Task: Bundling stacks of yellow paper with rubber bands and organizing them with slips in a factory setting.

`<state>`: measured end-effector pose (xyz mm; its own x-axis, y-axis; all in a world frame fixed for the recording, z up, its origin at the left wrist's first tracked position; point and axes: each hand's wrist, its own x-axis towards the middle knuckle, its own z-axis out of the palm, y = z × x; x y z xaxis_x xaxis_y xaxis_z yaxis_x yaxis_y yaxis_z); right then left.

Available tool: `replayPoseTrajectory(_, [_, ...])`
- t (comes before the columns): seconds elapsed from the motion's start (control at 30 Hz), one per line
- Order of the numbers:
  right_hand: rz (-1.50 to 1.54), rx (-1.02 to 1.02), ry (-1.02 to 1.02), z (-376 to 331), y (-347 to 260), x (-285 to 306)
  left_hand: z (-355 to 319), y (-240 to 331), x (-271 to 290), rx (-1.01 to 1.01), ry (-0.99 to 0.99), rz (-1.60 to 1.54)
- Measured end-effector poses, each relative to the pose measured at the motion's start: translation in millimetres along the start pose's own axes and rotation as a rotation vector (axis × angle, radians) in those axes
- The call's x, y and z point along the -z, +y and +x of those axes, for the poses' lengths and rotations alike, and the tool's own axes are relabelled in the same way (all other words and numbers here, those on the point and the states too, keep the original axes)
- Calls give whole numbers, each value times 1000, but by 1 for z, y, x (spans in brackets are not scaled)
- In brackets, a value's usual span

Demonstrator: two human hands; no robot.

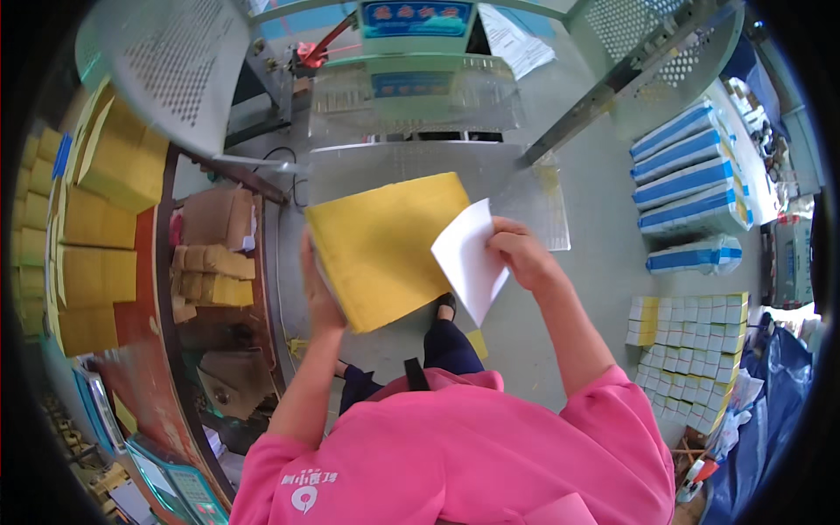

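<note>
Paper (pixel 466 261) across edge of yellow block (pixel 376 249)

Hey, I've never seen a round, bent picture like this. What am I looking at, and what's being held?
No robot here: these are a person's bare hands, with a pink short-sleeved shirt below. A wide fisheye camera on the person's head looks down, so straight edges curve toward the rim. The left hand holds a large yellow rectangular paper piece at its left side; I can't tell whether it's one sheet or several. The right hand pinches a white, bent paper sheet. Thick yellow paper stacks stand on the red-brown table at left; white-and-blue wrapped bundles lie at right.
</note>
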<state>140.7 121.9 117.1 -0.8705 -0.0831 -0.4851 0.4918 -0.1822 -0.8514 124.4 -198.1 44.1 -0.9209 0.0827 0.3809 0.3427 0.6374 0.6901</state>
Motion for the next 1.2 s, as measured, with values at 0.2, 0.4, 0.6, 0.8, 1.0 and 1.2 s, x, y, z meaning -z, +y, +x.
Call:
replayPoseTrajectory(0.2, [149,-68,73,23,-5,138,45,-18,-156,229,-220,-562])
replayPoseTrajectory(0.4, [494,-124,-60,60,16,174,30,-82,-176,773,-248,-1253])
replayPoseTrajectory(0.6, [669,-147,9,87,39,173,50,-44,-150,467,-300,-1028])
replayPoseTrajectory(0.8, [-262,102,200,99,44,163,73,-7,-120,568,-359,-887])
replayPoseTrajectory(1.0, [-218,108,502,96,43,135,73,20,-106,759,-345,-1240])
replayPoseTrajectory(1.2, [-515,333,562,101,63,138,71,25,-109,815,-364,-1113])
